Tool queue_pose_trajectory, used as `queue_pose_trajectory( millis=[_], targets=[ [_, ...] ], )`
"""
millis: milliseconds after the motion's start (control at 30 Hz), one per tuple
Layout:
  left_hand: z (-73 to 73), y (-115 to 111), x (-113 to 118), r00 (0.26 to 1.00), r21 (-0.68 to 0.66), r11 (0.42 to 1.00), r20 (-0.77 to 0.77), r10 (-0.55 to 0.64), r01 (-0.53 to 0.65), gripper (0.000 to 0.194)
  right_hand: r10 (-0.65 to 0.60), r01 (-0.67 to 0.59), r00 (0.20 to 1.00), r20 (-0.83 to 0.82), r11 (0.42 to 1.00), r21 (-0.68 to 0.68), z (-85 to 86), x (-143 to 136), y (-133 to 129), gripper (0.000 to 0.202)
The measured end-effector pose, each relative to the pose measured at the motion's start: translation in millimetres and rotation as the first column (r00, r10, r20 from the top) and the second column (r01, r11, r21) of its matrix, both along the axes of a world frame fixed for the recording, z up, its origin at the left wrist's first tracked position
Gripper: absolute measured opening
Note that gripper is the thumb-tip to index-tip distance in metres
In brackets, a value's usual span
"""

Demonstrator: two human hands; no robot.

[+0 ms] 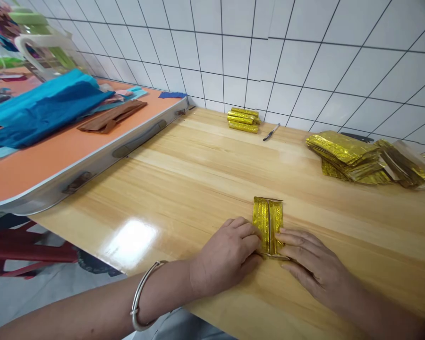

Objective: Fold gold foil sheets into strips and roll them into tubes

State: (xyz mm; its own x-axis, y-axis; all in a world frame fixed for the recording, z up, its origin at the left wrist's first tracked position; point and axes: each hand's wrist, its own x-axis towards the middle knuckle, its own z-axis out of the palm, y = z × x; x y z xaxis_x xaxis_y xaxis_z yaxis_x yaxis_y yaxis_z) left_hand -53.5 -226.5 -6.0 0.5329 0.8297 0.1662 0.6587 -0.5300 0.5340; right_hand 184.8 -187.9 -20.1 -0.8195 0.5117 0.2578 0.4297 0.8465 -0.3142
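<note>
With your left hand (230,252) and right hand (313,262), press evenly on the gold paper (261,218) so its middle gap runs straight. Your left fingers curl at its left edge; I can't tell whether they pinch it. Your right fingers stretch loosely over its right side, unclenched. It lies between your hands on the table (184,165), nearer you than the gold rolls (242,120) and gold stack (343,148).
</note>
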Motion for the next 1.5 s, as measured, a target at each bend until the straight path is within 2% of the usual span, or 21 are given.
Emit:
queue_pose_trajectory(
  millis=[100, 267, 433, 567, 1033, 1267, 1500],
  targets=[
    [-0.4, -1, 1, 1.0, -0.009, 1.0, 0.008, 0.03, -0.03, 0.011, -0.005, 0.005, 0.999, -0.048, 1.0, -0.01, -2.8, 1, -1, 0.017],
    [1.4, -3, 4, 0.993, -0.049, 0.994, -0.056, 0.1, -0.103, 0.014, -0.099, 0.088, 0.988, -0.115, 0.991, -0.097, -7.4, -1, -1, 0.016],
    [1.4, -4, 9, 0.981, -0.057, 0.982, -0.083, 0.177, -0.182, 0.015, -0.189, 0.164, 0.977, -0.098, 0.962, -0.221, -3.9, -11, -1, 0.012],
    [-0.4, 1, 8, 0.973, -0.057, 0.974, -0.089, 0.212, -0.217, 0.017, -0.258, 0.227, 0.962, -0.092, 0.939, -0.259, -3.6, -17, 0, 0.01],
    [-0.6, 23, 5, 0.968, -0.01, 0.992, -0.219, 0.119, -0.125, 0.026, -0.338, 0.324, 0.936, -0.096, 0.936, -0.136, -5.3, -23, -2, 0.01],
    [3.3, 17, 9, 0.944, 0.019, 0.987, -0.29, 0.16, -0.161, 0.025, -0.357, 0.347, 0.931, -0.071, 0.929, -0.128, -7.2, -18, -2, 0.01],
    [-1.7, 7, 14, 0.913, 0.131, 0.978, -0.356, 0.199, -0.162, 0.021, -0.366, 0.359, 0.93, -0.029, 0.923, -0.137, -6.3, -15, -1, 0.013]
  ],
)
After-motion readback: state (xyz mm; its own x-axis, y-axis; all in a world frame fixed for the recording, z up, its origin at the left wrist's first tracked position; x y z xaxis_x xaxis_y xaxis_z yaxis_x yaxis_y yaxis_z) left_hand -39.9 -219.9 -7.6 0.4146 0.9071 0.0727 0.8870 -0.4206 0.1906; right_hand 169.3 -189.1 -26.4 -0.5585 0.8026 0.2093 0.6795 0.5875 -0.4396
